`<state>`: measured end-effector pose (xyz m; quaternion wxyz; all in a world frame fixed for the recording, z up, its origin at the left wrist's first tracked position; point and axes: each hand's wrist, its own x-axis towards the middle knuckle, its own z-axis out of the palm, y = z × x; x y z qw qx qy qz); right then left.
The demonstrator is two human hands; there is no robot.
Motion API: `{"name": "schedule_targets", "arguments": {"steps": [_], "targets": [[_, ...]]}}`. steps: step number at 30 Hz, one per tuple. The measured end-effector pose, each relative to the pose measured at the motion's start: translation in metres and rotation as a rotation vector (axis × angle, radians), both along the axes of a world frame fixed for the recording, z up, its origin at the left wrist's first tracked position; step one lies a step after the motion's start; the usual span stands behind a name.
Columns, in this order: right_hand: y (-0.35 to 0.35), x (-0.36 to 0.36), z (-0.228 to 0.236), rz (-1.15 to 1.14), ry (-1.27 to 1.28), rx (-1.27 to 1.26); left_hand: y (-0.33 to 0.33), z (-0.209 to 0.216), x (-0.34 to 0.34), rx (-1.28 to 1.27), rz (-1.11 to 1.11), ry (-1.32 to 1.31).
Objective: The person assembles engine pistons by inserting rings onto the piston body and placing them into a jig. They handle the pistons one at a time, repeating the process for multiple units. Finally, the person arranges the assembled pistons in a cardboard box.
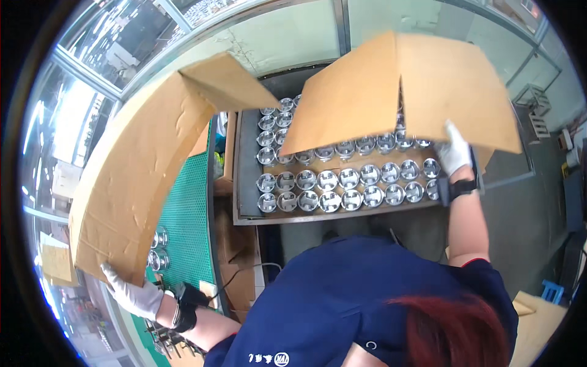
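My left hand [131, 295], in a white glove, is closed on the lower end of a long brown cardboard piece [131, 189], which stands tilted with a flap at its far end. At the right, my gloved right hand [455, 151] grips the near edge of a slit cardboard sheet [354, 101]. That sheet hangs over a shallow dark tray [247, 171] and covers many of the pistons there. Rows of silver metal pistons [348, 178] show in front of the sheet and at its left. Whether the two cardboard parts are joined, I cannot tell.
A green perforated mat [191, 217] covers the bench at my left, with a few pistons [159, 259] on it. Glass partitions stand behind. On the right floor are a blue stool [552, 291] and a cardboard piece [535, 327]. A black cable [244, 269] runs near the bench.
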<state>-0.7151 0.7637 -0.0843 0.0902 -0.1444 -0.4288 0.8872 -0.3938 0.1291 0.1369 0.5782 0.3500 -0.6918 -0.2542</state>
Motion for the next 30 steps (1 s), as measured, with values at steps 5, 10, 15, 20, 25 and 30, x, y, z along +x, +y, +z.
{"name": "schedule_targets", "arguments": {"steps": [5, 10, 15, 20, 25, 30], "targets": [[0.022, -0.051, -0.175, 0.155, -0.635, 0.007, 0.095, 0.028, -0.037, 0.106, 0.253, -0.101], [0.028, -0.089, -0.291, 0.246, -0.77, 0.106, 0.122, 0.033, -0.008, -0.479, 0.531, -0.746], [0.037, -0.121, -0.296, 0.277, -0.701, 0.001, 0.175, 0.051, -0.015, -0.28, 0.435, -0.486], [0.036, -0.155, -0.294, 0.165, -0.859, -0.127, 0.174, 0.071, 0.007, -0.516, 0.403, -0.66], [0.041, -0.187, -0.307, 0.249, -0.799, -0.28, 0.192, 0.073, -0.019, -0.454, 0.355, -0.647], [0.031, -0.212, -0.282, 0.192, -0.838, -0.285, 0.216, 0.086, -0.044, -0.063, 0.2, -0.279]]}}
